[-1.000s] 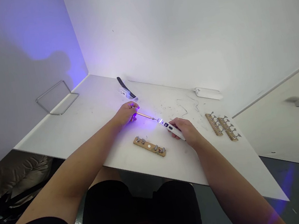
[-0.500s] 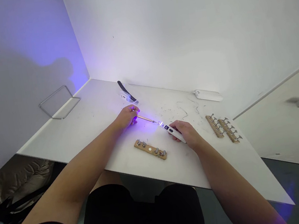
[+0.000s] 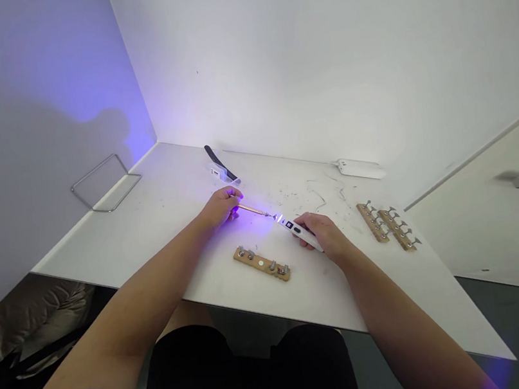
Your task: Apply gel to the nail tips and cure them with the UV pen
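My left hand [image 3: 225, 206] pinches a thin copper-coloured stick [image 3: 252, 209] with a metal end pointing right. Closed around a white handheld curing lamp [image 3: 304, 235] with a small digital display is my right hand [image 3: 322, 230]. The lamp's lit tip meets the end of the stick in a purple glow; a small piece there is too bright to make out. In front of both hands lies a wooden strip [image 3: 261, 263] bearing several small metal-stemmed holders and a white dot.
Two more wooden strips [image 3: 373, 221] with metal stands lie at the right. At the back are a black curved file [image 3: 222, 163], a clear box [image 3: 218, 172] and a white flat lamp [image 3: 361, 168]. A wire frame [image 3: 106, 183] stands left. Dark scraps dot the table [image 3: 313, 290].
The whole view has tilted slightly, so the table sits a little lower. Both hands keep their grip, and the lamp stays lit at the stick's tip.
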`<action>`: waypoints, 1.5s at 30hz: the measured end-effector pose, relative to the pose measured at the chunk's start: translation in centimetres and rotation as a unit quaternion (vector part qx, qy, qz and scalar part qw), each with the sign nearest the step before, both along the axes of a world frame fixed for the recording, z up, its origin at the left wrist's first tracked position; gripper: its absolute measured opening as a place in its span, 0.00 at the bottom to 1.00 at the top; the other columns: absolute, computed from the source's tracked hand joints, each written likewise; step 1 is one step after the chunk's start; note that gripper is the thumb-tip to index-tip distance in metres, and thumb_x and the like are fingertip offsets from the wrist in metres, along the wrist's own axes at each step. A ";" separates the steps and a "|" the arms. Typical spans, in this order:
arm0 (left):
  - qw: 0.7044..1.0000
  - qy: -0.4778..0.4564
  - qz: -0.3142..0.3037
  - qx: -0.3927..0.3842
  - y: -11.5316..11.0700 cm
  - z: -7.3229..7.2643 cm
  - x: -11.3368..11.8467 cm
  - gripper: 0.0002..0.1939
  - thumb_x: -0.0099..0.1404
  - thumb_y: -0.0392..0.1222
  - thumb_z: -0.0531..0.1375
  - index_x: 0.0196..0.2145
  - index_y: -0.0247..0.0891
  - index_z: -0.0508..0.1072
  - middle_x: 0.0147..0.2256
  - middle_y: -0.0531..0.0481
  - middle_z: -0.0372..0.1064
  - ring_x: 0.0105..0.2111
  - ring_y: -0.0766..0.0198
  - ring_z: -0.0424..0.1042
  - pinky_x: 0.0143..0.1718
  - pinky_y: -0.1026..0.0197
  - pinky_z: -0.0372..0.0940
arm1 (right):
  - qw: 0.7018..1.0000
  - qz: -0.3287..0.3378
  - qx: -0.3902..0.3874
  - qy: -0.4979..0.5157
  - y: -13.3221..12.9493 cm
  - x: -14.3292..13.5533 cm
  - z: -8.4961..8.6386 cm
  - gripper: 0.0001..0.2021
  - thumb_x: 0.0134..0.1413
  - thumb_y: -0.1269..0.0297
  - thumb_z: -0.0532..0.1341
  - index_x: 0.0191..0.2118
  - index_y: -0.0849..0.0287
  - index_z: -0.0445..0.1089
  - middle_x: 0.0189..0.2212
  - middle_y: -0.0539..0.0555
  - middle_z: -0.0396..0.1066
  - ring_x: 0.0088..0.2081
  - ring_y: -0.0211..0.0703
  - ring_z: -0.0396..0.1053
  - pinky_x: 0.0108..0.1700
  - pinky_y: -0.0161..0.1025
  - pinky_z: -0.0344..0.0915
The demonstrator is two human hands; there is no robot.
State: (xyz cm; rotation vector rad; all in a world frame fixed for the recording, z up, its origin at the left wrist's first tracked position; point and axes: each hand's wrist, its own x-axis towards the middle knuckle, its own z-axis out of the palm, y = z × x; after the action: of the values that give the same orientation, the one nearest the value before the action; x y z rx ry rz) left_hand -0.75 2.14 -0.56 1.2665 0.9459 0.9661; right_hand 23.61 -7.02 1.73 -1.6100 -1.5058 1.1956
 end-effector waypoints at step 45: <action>1.000 0.012 0.015 0.008 0.2 -0.1 -0.1 0.04 0.53 0.32 0.54 0.29 0.37 0.64 0.14 0.60 0.54 0.13 0.75 0.56 0.26 0.63 0.63 | 0.999 -0.036 0.023 -0.014 -0.3 -0.3 0.3 0.22 0.55 0.48 0.47 0.33 0.62 0.69 0.18 0.51 0.66 0.20 0.36 0.60 0.25 0.34 0.59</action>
State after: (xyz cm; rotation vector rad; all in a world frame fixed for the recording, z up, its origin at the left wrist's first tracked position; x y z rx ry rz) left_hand -0.89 2.30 -0.67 1.2825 0.9807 0.9859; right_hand 23.31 -7.30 1.99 -1.6412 -1.4703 1.0957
